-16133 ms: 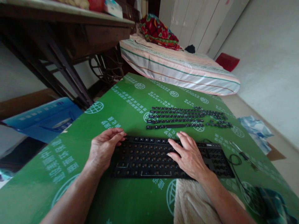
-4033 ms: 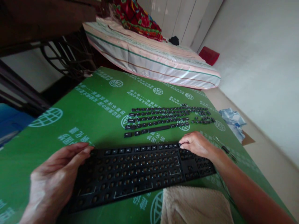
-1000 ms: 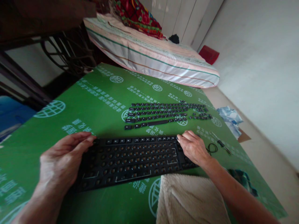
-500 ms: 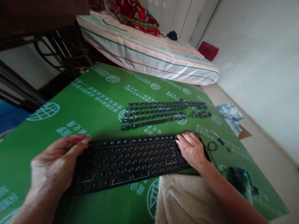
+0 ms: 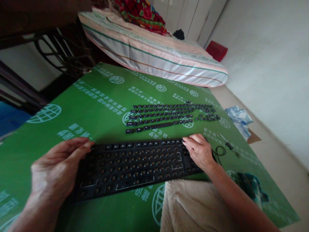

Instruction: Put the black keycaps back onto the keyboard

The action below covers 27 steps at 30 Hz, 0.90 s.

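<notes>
A black keyboard point(image 5: 142, 164) lies on the green table sheet, most of its keycaps off and the switch sockets bare. Its top row of function keys point(image 5: 145, 144) is still fitted. My left hand point(image 5: 59, 164) is closed at the upper left corner, thumb and fingers pinched on the keyboard. On the upper right part, my right hand point(image 5: 199, 151) grips the keyboard with fingertips beside the end of the function row, covering some of the keys there. Behind the keyboard, loose black keycaps point(image 5: 154, 119) are laid out in rows, a long space bar point(image 5: 161, 126) among them.
A thin tool point(image 5: 228, 145) and a black cable point(image 5: 219, 155) lie to the right. A dark green cloth point(image 5: 253, 187) sits near the right edge, beige fleece point(image 5: 193, 206) in front. Beyond the table point(image 5: 91, 100) stands a bed with a striped mattress point(image 5: 154, 61).
My right hand has shifted slightly, uncovering more of the keyboard's right section. My left hand stays at the left corner. The view has tilted a little.
</notes>
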Available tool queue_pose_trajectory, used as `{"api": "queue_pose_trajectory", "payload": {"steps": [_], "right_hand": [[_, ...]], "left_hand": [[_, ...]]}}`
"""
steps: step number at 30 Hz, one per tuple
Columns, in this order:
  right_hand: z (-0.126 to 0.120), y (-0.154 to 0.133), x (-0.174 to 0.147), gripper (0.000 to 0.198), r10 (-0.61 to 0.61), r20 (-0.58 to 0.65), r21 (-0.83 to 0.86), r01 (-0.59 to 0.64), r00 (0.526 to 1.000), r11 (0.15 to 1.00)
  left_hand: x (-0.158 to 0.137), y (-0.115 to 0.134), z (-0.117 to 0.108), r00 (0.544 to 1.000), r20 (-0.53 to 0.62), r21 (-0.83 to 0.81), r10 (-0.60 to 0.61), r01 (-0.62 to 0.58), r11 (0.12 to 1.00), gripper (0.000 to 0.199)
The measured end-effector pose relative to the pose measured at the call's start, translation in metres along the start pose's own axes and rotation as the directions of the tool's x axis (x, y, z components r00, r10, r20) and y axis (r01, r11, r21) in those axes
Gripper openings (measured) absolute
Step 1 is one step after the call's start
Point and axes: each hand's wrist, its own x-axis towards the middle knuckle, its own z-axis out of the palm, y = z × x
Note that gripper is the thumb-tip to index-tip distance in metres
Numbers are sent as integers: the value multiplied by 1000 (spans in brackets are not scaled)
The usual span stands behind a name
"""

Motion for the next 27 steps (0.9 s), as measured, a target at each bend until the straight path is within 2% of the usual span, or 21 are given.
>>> {"api": "queue_pose_trajectory", "payload": {"steps": [9, 13, 19, 27], "right_hand": [[1, 4, 7, 13, 9, -18, 207, -5, 1000, 978], [0, 9, 15, 13, -81, 91, 246, 56, 993, 968], [-13, 12, 30, 13, -202, 292, 178, 155, 935, 972], [-20, 10, 40, 16, -230, 413, 159, 179, 881, 971]], "left_hand": [[-2, 2, 2, 1000, -1, -85, -10, 10, 996, 29], [-2, 1, 2, 1000, 4, -87, -6, 7, 996, 29], [-2, 2, 3, 1000, -12, -75, 23, -24, 997, 27], [-5, 9, 3, 1000, -4, -74, -6, 6, 997, 26]]}}
